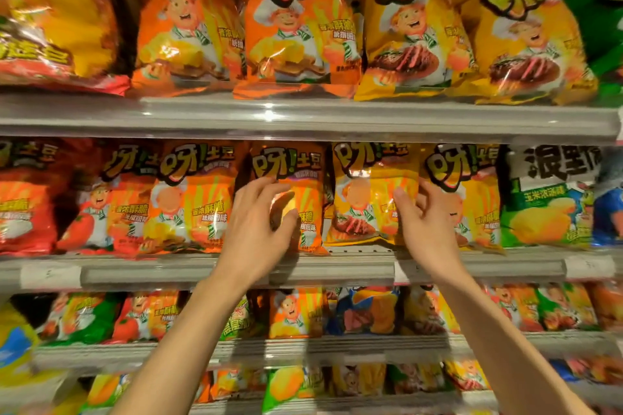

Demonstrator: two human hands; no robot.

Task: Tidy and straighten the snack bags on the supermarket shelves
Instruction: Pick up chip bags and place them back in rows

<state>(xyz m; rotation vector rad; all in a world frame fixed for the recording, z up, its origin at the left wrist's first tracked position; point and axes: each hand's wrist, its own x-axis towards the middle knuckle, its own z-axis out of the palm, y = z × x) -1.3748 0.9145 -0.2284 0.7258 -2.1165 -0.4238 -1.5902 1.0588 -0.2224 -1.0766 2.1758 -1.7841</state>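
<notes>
On the middle shelf [303,266], the left hand [256,222] lies spread against the upright orange bag [303,178]; the right hand [424,222] pinches the neighbouring yellow bag's [367,199] right edge.

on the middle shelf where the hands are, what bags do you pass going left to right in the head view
red tomato bag → orange bag → orange bag under the left hand → yellow steak bag that the right hand touches → yellow bag behind the right hand → green and white bag
</notes>
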